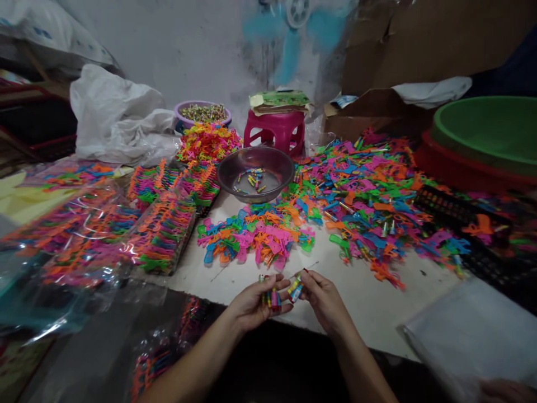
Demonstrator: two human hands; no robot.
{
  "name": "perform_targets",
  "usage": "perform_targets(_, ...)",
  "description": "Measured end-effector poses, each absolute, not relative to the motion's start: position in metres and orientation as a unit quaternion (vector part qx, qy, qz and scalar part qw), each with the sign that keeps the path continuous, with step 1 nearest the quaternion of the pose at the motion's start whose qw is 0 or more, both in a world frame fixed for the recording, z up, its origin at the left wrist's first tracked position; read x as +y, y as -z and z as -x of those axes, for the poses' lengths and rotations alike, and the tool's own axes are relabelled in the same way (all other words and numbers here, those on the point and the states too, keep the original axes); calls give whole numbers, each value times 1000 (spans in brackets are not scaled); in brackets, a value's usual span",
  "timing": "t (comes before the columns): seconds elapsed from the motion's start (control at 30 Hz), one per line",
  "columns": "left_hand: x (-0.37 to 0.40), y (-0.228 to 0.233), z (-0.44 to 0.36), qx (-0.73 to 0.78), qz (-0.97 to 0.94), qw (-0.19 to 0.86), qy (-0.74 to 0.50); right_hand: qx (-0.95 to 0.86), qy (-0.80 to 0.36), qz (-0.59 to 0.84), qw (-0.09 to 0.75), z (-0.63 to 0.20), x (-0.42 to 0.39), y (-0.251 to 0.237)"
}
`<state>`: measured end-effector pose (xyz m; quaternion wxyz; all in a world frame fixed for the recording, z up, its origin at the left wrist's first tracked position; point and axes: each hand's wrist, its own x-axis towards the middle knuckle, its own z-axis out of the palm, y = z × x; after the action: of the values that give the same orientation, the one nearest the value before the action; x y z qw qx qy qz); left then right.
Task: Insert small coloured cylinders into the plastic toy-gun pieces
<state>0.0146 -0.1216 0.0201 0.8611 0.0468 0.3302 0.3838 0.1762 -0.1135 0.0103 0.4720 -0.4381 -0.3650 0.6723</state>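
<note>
L hand (pixel 251 305) is palm up w/ fingers part curled, holding a row of small tubes (pixel 274 299) across the fingers, multi-col. R hand (pixel 319 290) pinches a 2nd bunch (pixel 296 289) of tubes btwn thumb & fingertips, just beside L fingers; exact no. hard to tell. Both hands are low ctr, over the near edge of the pale table (pixel 356 302).

Just beyond: a small heap of toy guns (pixel 264 238), pink, orange, blue & green plastic. Behind that, a metal bowl (pixel 255 193) w/ a few more tubes lying in the bottom. To R, a much bigger pile (pixel 364 190) of the same sort of guns, tubes mixed in.

On L, clear plastic bags (pixel 84 229) w/ guns in rows, next to stacked rows of guns (pixel 163 224). Back L: white sack (pixel 117 112), then a purple basin (pixel 180 115) full of small bits, w/ a mostly red/yellow/orange heap (pixel 207 141) in front. Back ctr: pink stool (pixel 274 130) w/ a green-topped pack (pixel 279 99) on it; blue fan (pixel 289 53) above, blades blurred. Far R: green tub (pixel 490 131) on a red one.
</note>
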Motion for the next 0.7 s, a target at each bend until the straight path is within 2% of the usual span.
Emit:
perform_targets(0.1,-122,-22,-16,344,-50,860,-373,-377,-663,444,470,-176,-112,-8)
perform_targets(0.23,-122,-22,-17,359,-46,855,-373,-434,-567,489,501,-177,-112,-12)
perform_targets(0.33,-121,-22,-16,355,-53,852,-380,-481,-520,508,490,-177,-113,-15)
perform_targets(0.7,-121,-13,-13,370,-64,850,-370,-485,-596,484,419,-179,-113,-21)
